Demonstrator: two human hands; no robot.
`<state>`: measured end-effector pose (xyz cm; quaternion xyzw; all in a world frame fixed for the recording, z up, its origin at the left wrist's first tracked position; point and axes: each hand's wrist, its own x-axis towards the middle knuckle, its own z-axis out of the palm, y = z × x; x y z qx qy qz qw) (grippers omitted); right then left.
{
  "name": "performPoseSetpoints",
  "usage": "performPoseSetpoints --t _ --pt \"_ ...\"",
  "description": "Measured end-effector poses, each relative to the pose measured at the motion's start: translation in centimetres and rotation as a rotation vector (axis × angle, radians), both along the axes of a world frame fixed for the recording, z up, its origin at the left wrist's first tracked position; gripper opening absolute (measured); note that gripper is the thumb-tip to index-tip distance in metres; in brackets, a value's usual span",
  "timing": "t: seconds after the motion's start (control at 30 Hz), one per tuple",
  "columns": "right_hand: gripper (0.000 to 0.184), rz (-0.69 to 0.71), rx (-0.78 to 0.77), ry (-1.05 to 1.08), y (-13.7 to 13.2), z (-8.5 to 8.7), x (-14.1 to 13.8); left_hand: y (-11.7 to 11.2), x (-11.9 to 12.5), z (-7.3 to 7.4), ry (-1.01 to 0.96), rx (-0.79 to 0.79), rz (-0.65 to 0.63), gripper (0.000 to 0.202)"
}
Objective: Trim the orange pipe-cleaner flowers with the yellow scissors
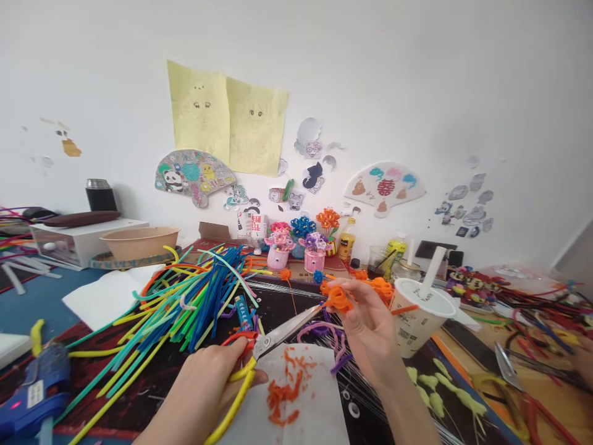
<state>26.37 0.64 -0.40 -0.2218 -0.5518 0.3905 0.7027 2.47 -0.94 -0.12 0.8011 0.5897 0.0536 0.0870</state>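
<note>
nearby, pipe cleaners and cup, left grip around scissors, right grip around orange flower

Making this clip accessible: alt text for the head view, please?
The left hand holds scissors pointed at an orange fuzzy piece in the right hand, above white paper strewn with orange clippings. Colorful pipe cleaners lie to the left; craft flowers stand behind.
</note>
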Motion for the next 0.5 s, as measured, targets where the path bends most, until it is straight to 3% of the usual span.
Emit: performPoseSetpoints --t 0.5 --pt "0.024 0.018 -0.004 0.008 0.24 -0.20 0.20 0.19 -0.09 -0.46 0.020 0.013 -0.031 0.029"
